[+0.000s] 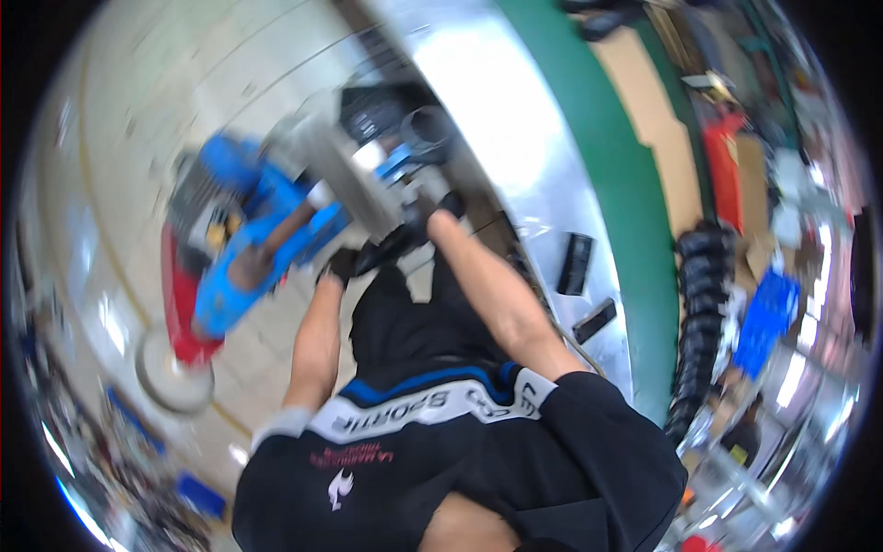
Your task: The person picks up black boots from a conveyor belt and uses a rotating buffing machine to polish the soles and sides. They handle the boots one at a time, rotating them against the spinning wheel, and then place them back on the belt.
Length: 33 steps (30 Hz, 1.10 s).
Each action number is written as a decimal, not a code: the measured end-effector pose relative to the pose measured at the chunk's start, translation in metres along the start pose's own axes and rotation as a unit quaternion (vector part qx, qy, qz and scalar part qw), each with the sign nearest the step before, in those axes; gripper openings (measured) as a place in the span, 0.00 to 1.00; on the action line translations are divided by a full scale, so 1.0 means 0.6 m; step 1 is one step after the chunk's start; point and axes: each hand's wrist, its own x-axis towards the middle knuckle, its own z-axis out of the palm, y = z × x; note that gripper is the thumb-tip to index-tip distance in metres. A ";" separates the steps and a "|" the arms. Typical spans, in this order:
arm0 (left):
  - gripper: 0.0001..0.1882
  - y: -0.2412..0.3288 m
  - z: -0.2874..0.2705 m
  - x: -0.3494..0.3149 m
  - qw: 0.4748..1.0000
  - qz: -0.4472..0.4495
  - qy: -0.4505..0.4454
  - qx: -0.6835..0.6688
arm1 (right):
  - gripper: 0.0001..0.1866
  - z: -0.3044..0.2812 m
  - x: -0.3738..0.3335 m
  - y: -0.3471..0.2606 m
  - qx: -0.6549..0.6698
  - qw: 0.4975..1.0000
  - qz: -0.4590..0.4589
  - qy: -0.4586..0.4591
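My left hand (341,264), in a dark glove, is closed at the near end of a long black piece (394,247). My right hand (438,213), also dark-gloved, grips the far end, up and to the right. Motion blur and the dark gloves hide the fingers' detail and the kind of piece. Just beyond the piece stands a wide grey wheel (345,179), blurred. It belongs to a blue machine (262,244) on my left; I cannot tell whether the piece touches the wheel.
On my right runs a shiny metal bench (515,120) with a green surface (589,156) behind it. Two black blocks (575,264) lie on the bench. Farther right is a row of stacked black parts (704,313). A black bag (370,112) sits beyond the wheel.
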 end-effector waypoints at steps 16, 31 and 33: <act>0.28 0.632 -0.223 -0.049 0.693 0.198 -0.215 -0.659 | 0.35 0.042 -0.779 0.332 0.219 0.646 0.470 0.560; 0.39 0.533 -0.131 -0.036 0.986 -0.021 -0.141 0.089 | 0.33 0.273 -0.870 0.884 0.427 0.442 0.648 0.449; 0.27 0.489 -0.098 -0.036 0.985 -0.109 -0.109 -0.071 | 0.32 0.292 -0.844 0.876 0.444 0.468 0.695 0.317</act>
